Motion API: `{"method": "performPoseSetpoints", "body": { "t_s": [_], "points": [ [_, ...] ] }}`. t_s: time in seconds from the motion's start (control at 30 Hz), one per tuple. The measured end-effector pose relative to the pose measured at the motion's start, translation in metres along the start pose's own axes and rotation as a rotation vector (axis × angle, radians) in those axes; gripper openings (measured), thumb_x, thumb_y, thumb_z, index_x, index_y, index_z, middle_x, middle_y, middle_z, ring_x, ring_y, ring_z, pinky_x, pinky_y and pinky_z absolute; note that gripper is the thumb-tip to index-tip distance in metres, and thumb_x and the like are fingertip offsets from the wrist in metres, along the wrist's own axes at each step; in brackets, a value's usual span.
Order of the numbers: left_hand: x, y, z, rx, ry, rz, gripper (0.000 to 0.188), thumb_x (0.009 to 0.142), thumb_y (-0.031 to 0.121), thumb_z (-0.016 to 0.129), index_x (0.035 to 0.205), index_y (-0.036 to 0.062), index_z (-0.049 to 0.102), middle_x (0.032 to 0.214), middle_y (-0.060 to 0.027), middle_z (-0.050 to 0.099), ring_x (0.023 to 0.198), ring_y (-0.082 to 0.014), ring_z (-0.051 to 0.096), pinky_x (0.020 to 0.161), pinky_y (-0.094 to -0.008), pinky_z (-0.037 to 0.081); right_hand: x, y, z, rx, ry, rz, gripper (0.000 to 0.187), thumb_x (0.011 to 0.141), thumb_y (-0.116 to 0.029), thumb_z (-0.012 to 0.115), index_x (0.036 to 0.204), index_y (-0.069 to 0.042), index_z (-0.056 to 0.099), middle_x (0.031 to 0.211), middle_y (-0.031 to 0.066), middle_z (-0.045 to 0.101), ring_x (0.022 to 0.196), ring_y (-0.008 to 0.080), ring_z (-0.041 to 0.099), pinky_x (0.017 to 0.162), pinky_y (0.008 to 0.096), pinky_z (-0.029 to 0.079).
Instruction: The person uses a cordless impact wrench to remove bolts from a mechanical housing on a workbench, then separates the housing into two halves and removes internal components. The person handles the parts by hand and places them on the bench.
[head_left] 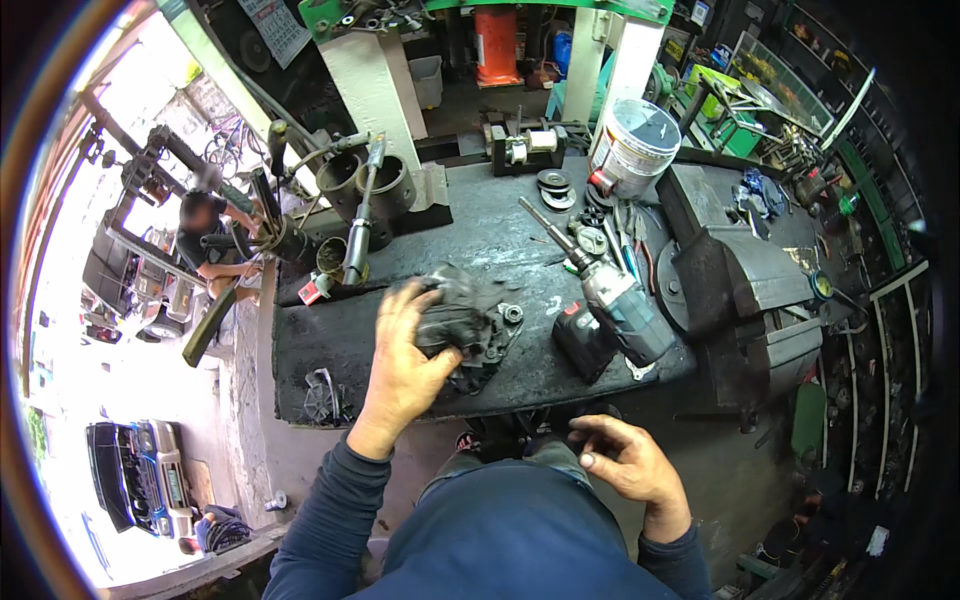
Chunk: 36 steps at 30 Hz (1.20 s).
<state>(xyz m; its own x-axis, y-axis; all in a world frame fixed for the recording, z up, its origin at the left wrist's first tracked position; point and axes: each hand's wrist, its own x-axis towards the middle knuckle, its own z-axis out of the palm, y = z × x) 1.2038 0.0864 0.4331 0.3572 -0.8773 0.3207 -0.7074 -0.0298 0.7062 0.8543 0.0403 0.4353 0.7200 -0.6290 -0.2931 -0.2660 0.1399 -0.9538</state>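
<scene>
My left hand (pixel 405 350) grips a dark, greasy metal housing (pixel 450 320) near the front edge of the black workbench (pixel 470 220). Its fingers wrap over the top and the thumb lies along the near side; motion blurs part of the housing. A smaller ring-shaped end (pixel 512 314) sticks out on its right. My right hand (pixel 630 460) hovers in front of the bench, close to my body, with fingers loosely bent, thumb apart and nothing visible in it. Beyond it, a cordless power tool (pixel 625 310) with a long shaft and black battery lies on the bench.
A large bench vise (pixel 740 290) fills the right end. Pliers and other hand tools (pixel 628 235) lie beside a white bucket (pixel 635 145). Metal cylinders (pixel 385 185) stand at the back left, near a red-and-white box (pixel 313 290). Another person (pixel 205 235) sits beyond the left edge.
</scene>
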Motion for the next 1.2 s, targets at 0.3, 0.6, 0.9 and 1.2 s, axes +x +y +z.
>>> {"method": "performPoseSetpoints", "body": {
  "t_s": [0.3, 0.6, 0.9, 1.2],
  "points": [
    [0.002, 0.000, -0.004, -0.223, -0.107, -0.112, 0.037, 0.088, 0.008, 0.084, 0.124, 0.0018, 0.077, 0.140, -0.0170, 0.071, 0.156, -0.0352, 0.041, 0.125, -0.0441, 0.033, 0.016, 0.009, -0.012, -0.253, -0.001, -0.112, 0.049, 0.094, -0.023, 0.080, 0.134, 0.003, 0.067, 0.111, 0.0118, 0.074, 0.086, 0.0181, 0.067, 0.082, 0.0342, 0.058],
    [0.049, -0.011, -0.062, 0.149, -0.425, 0.229, 0.030, 0.086, 0.003, 0.075, 0.116, 0.0073, 0.079, 0.136, -0.0149, 0.072, 0.128, -0.0343, 0.068, 0.109, -0.0409, 0.051, 0.025, 0.013, -0.029, -0.347, -0.059, -0.143, 0.051, 0.094, -0.023, 0.081, 0.135, 0.003, 0.067, 0.112, 0.0138, 0.075, 0.086, 0.0193, 0.068, 0.082, 0.0354, 0.058],
    [0.057, 0.025, -0.073, 0.580, 0.093, 0.461, 0.040, 0.074, -0.001, 0.078, 0.113, 0.0078, 0.076, 0.120, -0.0158, 0.075, 0.104, -0.0357, 0.076, 0.087, -0.0407, 0.063, 0.032, 0.004, -0.029, -0.410, -0.092, -0.141, 0.047, 0.095, -0.024, 0.079, 0.133, 0.000, 0.069, 0.116, 0.0160, 0.075, 0.091, 0.0251, 0.072, 0.084, 0.0387, 0.059],
    [0.055, 0.088, -0.063, 1.009, -0.167, 0.584, 0.022, 0.083, 0.014, 0.070, 0.105, 0.0177, 0.071, 0.123, -0.0103, 0.070, 0.074, -0.0196, 0.069, 0.065, -0.0347, 0.059, 0.039, 0.011, -0.031, -0.484, -0.093, -0.115, 0.046, 0.094, -0.023, 0.078, 0.133, -0.001, 0.068, 0.115, 0.0178, 0.074, 0.090, 0.0293, 0.074, 0.084, 0.0406, 0.060]
  ]
}}
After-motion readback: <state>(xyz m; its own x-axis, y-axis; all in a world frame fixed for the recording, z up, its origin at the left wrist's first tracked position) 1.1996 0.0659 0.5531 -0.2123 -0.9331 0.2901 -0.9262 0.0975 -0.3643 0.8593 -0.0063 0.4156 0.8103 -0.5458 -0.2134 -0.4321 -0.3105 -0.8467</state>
